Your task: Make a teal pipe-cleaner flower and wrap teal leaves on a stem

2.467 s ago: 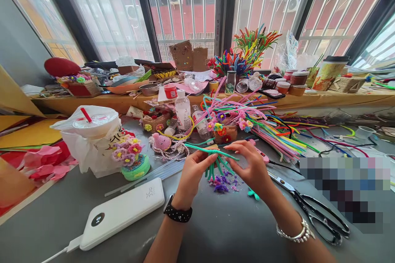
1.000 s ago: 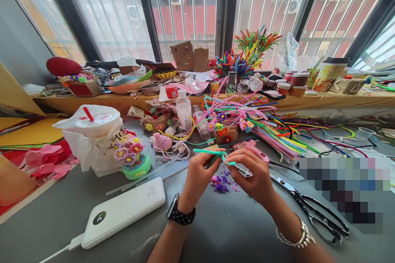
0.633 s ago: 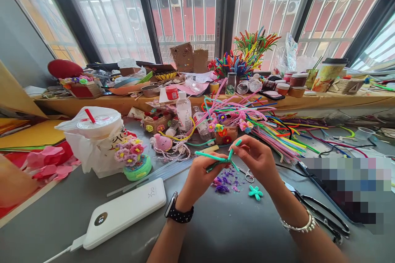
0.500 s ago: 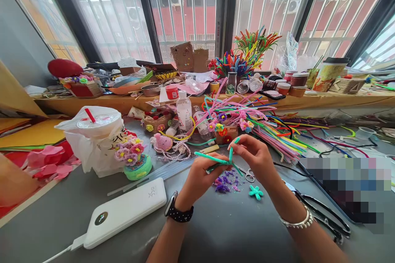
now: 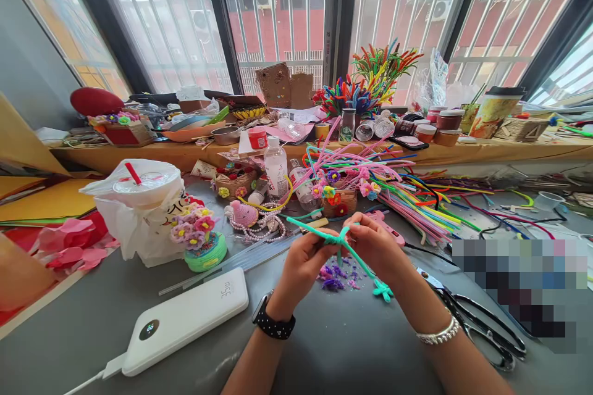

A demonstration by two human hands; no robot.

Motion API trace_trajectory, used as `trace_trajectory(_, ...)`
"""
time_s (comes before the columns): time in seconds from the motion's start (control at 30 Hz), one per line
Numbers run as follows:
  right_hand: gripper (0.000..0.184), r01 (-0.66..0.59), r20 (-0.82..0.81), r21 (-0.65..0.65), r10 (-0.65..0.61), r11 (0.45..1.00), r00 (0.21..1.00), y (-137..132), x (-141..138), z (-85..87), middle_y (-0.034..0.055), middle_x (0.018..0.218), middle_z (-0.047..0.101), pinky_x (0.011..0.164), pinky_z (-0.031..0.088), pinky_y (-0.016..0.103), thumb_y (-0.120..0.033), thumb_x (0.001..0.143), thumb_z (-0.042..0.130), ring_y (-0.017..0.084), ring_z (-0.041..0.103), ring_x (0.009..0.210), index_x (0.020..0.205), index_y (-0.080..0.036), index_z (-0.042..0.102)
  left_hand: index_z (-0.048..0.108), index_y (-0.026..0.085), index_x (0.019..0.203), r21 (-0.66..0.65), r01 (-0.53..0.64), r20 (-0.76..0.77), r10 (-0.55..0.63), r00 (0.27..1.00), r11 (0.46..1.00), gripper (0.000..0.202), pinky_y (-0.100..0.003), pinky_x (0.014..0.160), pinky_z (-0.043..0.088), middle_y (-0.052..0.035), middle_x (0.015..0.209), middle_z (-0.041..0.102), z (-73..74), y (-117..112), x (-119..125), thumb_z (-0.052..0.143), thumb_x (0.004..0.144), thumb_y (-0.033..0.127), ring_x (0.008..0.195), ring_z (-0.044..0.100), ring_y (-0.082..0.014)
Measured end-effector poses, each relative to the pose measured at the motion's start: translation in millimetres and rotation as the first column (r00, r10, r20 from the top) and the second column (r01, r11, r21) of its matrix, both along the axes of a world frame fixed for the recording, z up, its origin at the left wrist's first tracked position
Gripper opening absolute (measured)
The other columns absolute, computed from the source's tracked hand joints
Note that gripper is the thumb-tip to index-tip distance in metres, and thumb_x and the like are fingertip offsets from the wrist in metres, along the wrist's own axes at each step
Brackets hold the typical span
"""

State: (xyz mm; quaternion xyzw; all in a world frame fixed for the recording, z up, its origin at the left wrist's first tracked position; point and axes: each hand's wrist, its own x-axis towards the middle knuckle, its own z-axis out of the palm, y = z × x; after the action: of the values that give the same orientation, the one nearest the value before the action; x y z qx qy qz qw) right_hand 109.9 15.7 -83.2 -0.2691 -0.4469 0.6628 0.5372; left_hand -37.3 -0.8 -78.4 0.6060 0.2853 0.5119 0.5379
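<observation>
Between my two hands is a teal pipe cleaner [image 5: 356, 258], crossed and twisted at its middle, with one end pointing left and another slanting down to the right. My left hand [image 5: 303, 262] pinches it just left of the twist. The fingers of my right hand [image 5: 373, 244] are closed on a short upper loop by the crossing. On the table below lies a finished teal pipe-cleaner flower [image 5: 382, 290], close under my right wrist. Purple and pink fuzz clippings [image 5: 334, 281] are scattered beneath my hands.
Large black-handled scissors [image 5: 482, 321] lie right of my right forearm, beside a dark device with a blurred screen. A white power bank [image 5: 188, 321] sits at left, near a bagged drink cup [image 5: 148, 210]. Behind are a pink glue gun [image 5: 386, 228] and loose pipe cleaners [image 5: 407, 203].
My right hand has moved down and left, bringing the upright end down to the crossing. Another end now extends down to the right. The pink glue gun has come into view behind my right hand.
</observation>
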Motion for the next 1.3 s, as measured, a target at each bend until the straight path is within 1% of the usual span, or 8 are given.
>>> trace_trajectory(0.2, 0.021, -0.026, 0.043, -0.113, 0.031, 0.993, 0.999, -2, -6, -7.5, -0.0029, 0.055, 0.054, 0.053, 0.039, 0.022, -0.031, 0.062, 0.066, 0.009, 0.047, 0.051, 0.058, -0.017, 0.052, 0.06, 0.015, 0.078, -0.002, -0.147, 0.098, 0.147, 0.984, 0.989, 0.015, -0.024, 0.06, 0.043, -0.0029, 0.067, 0.061, -7.6, 6, 2, 0.06, 0.071, 0.028, 0.063, 0.054, -0.0135)
trace_trajectory(0.4, 0.02, -0.01, 0.076, -0.095, 0.017, 0.995, 0.997, -4, -5, -6.3, -0.0009, 0.059, 0.055, 0.052, 0.042, 0.023, -0.032, 0.061, 0.067, 0.011, 0.049, 0.053, 0.057, -0.019, 0.052, 0.055, 0.019, 0.103, -0.084, -0.073, 0.152, 0.085, 0.985, 0.994, 0.032, -0.024, 0.067, 0.043, -0.0006, 0.07, 0.063, -3.8, 6, -2, 0.06, 0.071, 0.024, 0.068, 0.056, -0.013)
trace_trajectory(0.7, 0.018, -0.136, 0.261, -0.044, 0.142, 0.99, 0.955, 0, 1, -16.6, -0.002, 0.062, 0.053, 0.058, 0.041, 0.023, -0.033, 0.068, 0.062, 0.01, 0.05, 0.058, 0.065, -0.017, 0.055, 0.067, 0.017, 0.082, -0.072, -0.176, 0.029, 0.179, 0.983, 0.982, 0.018, -0.025, 0.064, 0.044, -0.0032, 0.069, 0.065, -2.7, 7, -4, 0.062, 0.068, 0.027, 0.065, 0.056, -0.0146)
trace_trajectory(0.8, 0.025, 0.014, 0.531, 0.138, -0.086, 0.99, 0.843, 0, 10, -5.3, 0.0012, 0.07, 0.059, 0.063, 0.042, 0.026, -0.039, 0.074, 0.054, 0.013, 0.054, 0.066, 0.071, -0.016, 0.062, 0.066, 0.017, 0.084, -0.134, -0.135, 0.063, 0.144, 0.988, 0.982, 0.02, -0.026, 0.066, 0.044, -0.0029, 0.07, 0.066, -2.0, 7, -4, 0.062, 0.068, 0.027, 0.066, 0.057, -0.0146)
trace_trajectory(0.9, 0.023, 0.172, 0.584, 0.409, -0.403, 0.896, 0.705, -4, 14, 7.8, 0.0042, 0.08, 0.063, 0.069, 0.044, 0.029, -0.038, 0.074, 0.056, 0.017, 0.057, 0.076, 0.08, -0.017, 0.063, 0.066, 0.017, 0.085, -0.173, -0.103, 0.085, 0.12, 0.989, 0.979, 0.019, -0.025, 0.065, 0.044, -0.0021, 0.068, 0.065, -2.4, 8, -3, 0.062, 0.069, 0.025, 0.065, 0.057, -0.0136)
trace_trajectory(1.03, 0.017, -0.004, 0.624, 0.596, -0.46, 0.803, 0.632, -12, 10, 14.5, 0.0038, 0.081, 0.066, 0.067, 0.047, 0.028, -0.025, 0.071, 0.062, 0.017, 0.06, 0.074, 0.087, -0.019, 0.063, 0.067, 0.018, 0.084, -0.153, -0.114, 0.063, 0.125, 0.99, 0.982, 0.016, -0.021, 0.063, 0.044, -0.002, 0.076, 0.065, -4.1, 9, -1, 0.061, 0.07, 0.022, 0.067, 0.054, -0.0113)
trace_trajectory(1.13, 0.009, -0.005, 0.627, 0.663, -0.551, 0.749, 0.551, -14, 8, 12.8, 0.0029, 0.073, 0.067, 0.061, 0.047, 0.027, -0.018, 0.073, 0.059, 0.016, 0.06, 0.066, 0.08, -0.019, 0.065, 0.068, 0.018, 0.081, -0.112, -0.135, 0.018, 0.138, 0.99, 0.984, 0.015, -0.019, 0.056, 0.043, -0.0032, 0.087, 0.062, -4.2, 10, -2, 0.062, 0.068, 0.021, 0.064, 0.052, -0.01)
trace_trajectory(1.3, 0.009, 0.006, 0.65, 0.65, -0.561, 0.76, 0.512, -15, 10, 13.3, 0.002, 0.07, 0.068, 0.057, 0.045, 0.024, -0.02, 0.075, 0.056, 0.015, 0.06, 0.063, 0.076, -0.019, 0.065, 0.068, 0.017, 0.081, -0.067, -0.139, -0.096, 0.133, 0.986, 0.988, 0.014, -0.022, 0.071, 0.044, -0.0054, 0.091, 0.063, -1.1, 10, -4, 0.062, 0.069, 0.022, 0.085, 0.055, -0.0167)
